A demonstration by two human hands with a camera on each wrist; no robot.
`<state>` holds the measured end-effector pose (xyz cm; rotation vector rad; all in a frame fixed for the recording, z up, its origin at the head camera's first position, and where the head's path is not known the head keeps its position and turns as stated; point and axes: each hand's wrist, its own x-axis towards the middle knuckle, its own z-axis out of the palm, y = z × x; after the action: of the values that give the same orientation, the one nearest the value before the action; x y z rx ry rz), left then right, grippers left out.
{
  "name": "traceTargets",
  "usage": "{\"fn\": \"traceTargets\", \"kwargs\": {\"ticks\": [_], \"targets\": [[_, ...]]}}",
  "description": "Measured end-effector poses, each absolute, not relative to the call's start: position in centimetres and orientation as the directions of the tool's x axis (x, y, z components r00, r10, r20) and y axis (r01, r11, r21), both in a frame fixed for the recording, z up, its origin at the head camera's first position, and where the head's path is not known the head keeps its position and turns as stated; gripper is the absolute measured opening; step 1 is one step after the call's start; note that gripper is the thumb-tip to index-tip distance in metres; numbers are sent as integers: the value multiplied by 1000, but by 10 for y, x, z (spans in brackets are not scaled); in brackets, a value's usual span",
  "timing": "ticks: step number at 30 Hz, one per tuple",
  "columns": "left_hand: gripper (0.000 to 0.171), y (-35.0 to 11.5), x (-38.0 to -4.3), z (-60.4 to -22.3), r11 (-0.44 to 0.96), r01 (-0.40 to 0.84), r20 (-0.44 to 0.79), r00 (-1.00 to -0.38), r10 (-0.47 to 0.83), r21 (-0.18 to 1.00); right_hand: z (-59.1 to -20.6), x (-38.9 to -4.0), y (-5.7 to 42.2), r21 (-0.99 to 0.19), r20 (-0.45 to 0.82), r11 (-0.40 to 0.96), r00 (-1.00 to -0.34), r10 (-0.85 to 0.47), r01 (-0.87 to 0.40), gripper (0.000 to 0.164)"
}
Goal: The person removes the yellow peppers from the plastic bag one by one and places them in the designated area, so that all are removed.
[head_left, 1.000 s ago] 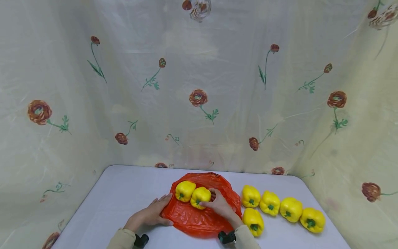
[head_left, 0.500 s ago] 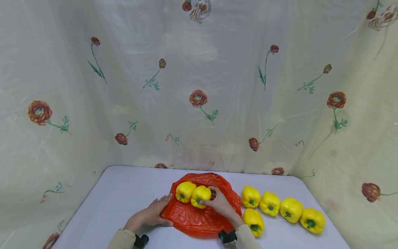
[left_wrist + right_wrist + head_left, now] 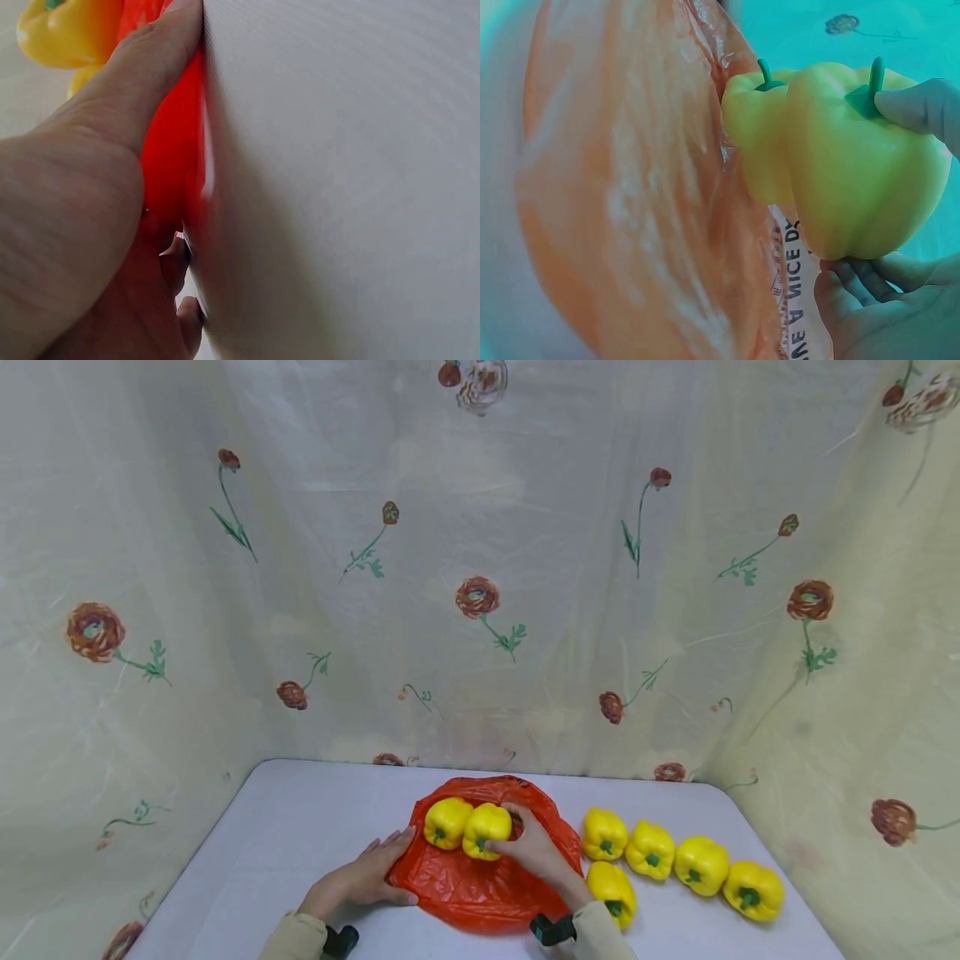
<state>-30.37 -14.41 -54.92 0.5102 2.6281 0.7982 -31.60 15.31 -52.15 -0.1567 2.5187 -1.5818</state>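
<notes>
A red plastic bag [image 3: 480, 889] lies spread on the table, with printed lettering showing in the right wrist view. On it sits one yellow bell pepper [image 3: 447, 823]. Right beside that, my right hand [image 3: 536, 849] grips a second yellow bell pepper [image 3: 866, 169], thumb by its green stem and fingers on the opposite side. The two peppers overlap in the right wrist view. My left hand [image 3: 365, 871] rests at the bag's left edge, fingers extended and thumb apart; its thumb [image 3: 135, 79] lies along the red plastic in the left wrist view.
Several more yellow bell peppers [image 3: 702, 865] stand in a slanting row right of the bag. Another pepper [image 3: 611, 892] sits nearer, close to my right forearm. The white table [image 3: 300, 810] meets a flowered curtain [image 3: 480, 677] at the back and sides.
My right hand and the pepper it grips have shifted very slightly up and to the right. The left hand, the bag and the other peppers stay put.
</notes>
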Motion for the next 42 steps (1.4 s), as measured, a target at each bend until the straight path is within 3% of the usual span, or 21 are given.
{"fn": "traceTargets", "kwargs": {"ticks": [14, 31, 42], "targets": [[108, -144, -305, -550, 775, 243, -217, -873, 437, 583, -507, -307, 163, -914, -41, 404, -978, -202, -45, 89], [108, -144, -306, -550, 771, 235, -223, -871, 437, 592, -479, -280, 203, -897, -94, 441, -953, -289, -45, 80], [110, -146, -305, -551, 760, 263, -204, -865, 459, 594, -469, -261, 237, -907, -71, 420, -970, -235, -35, 83]]}}
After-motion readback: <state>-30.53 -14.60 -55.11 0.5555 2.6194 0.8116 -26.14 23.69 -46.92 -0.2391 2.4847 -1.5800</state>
